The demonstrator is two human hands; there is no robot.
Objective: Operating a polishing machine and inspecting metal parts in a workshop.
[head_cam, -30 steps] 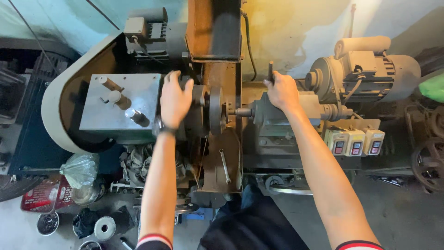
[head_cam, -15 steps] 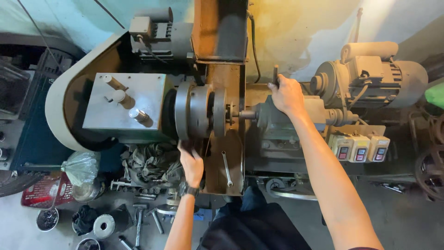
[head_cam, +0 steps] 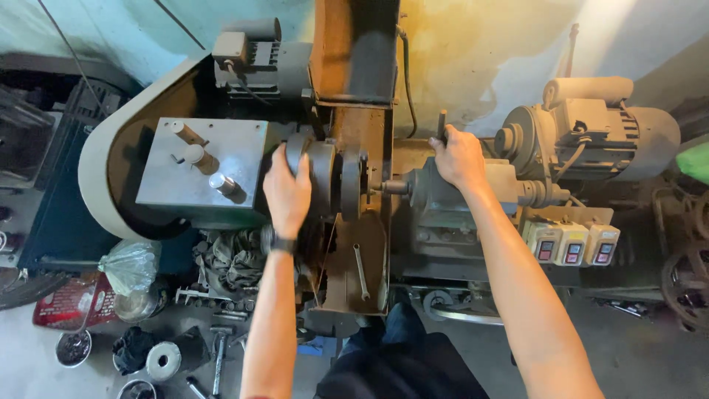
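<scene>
Lathe chuck [head_cam: 325, 177], round grey metal, is sitting at the machine's centre beside the grey gearbox cover [head_cam: 203, 164]. Left hand [head_cam: 288, 191] is lying flat against its face, fingers spread, clasping nothing. Right hand [head_cam: 459, 157] is wrapping closed around the dark upright lever [head_cam: 442, 124]. 3 switch boxes [head_cam: 572, 244] are hanging lower right.

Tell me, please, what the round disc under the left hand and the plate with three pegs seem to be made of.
The round disc under the left hand looks like dark cast metal, dull and oily. The plate looks like grey painted or bare steel, matte, with worn edges; its pegs look like turned metal, one end shiny.
</scene>
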